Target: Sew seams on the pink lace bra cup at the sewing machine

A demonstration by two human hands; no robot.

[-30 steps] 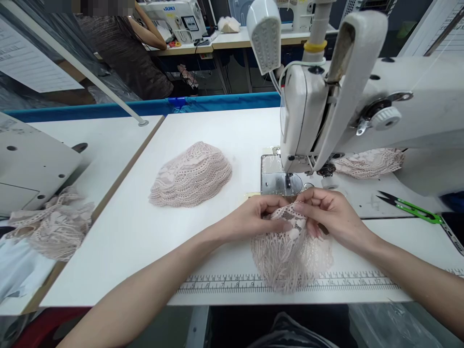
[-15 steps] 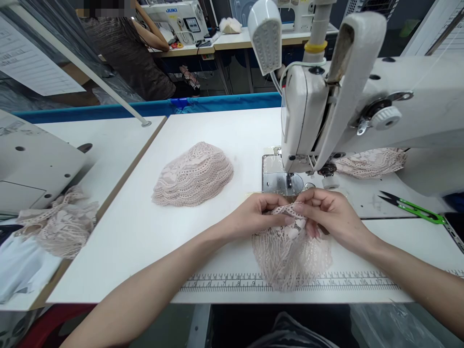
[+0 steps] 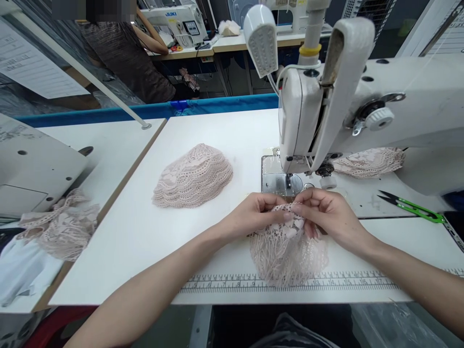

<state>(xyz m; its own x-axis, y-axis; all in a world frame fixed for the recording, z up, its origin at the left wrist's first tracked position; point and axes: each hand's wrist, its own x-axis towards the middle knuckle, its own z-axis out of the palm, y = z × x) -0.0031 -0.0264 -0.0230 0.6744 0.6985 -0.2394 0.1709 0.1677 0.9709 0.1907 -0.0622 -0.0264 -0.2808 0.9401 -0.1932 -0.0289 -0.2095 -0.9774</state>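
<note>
My left hand (image 3: 253,212) and my right hand (image 3: 328,215) both pinch the top edge of a pale pink lace piece (image 3: 286,256) on the white sewing table (image 3: 217,135). The lace hangs toward me over the printed ruler (image 3: 224,282). Both hands sit just in front of the needle plate (image 3: 277,181) of the white sewing machine (image 3: 362,106). Fingers of each hand are closed on the lace edge, thumbs on top.
A stack of the same lace pieces (image 3: 194,176) lies to the left. More lace (image 3: 369,162) rests under the machine arm, and another heap (image 3: 60,227) on the left table. Green thread snips (image 3: 411,207) lie at the right. A person (image 3: 126,53) sits at a far machine.
Both hands keep their pinch on the lace edge with only tiny finger shifts. The view has drifted slightly; the lace piece stays in place.
</note>
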